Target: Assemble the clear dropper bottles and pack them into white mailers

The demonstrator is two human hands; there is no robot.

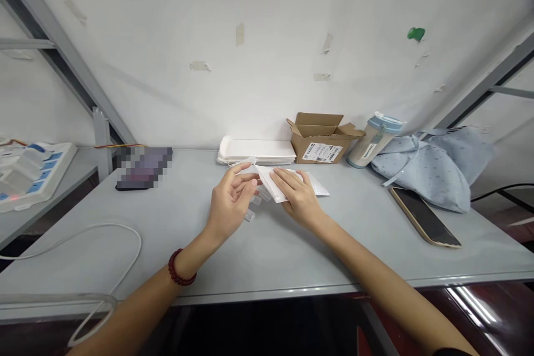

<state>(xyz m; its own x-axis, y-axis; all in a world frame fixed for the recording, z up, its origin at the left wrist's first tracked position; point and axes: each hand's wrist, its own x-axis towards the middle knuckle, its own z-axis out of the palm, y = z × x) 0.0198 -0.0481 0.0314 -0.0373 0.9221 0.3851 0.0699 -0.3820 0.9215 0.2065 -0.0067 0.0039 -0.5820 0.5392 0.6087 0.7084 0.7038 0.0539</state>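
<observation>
My right hand [299,196] lies over a white bubble mailer [319,184] and grips it, with the fingers on top. The mailer is tilted a little above the table. At its left end my left hand [231,197] is curled, thumb and fingers around the edge by a thin white flap [249,161]. The exact grip of the left fingertips is partly hidden. Below the hands, several small clear plastic pieces [250,215] lie on the grey table [267,256]. Behind the hands is a stack of white mailers [258,148].
An open cardboard box [321,144], a blue-lidded cup [373,142] and a light blue cloth bag [429,164] stand along the back right. A phone [424,217] lies in front of the bag. On the left are a blurred dark object [144,168], a white cable [137,239] and a power strip [50,172].
</observation>
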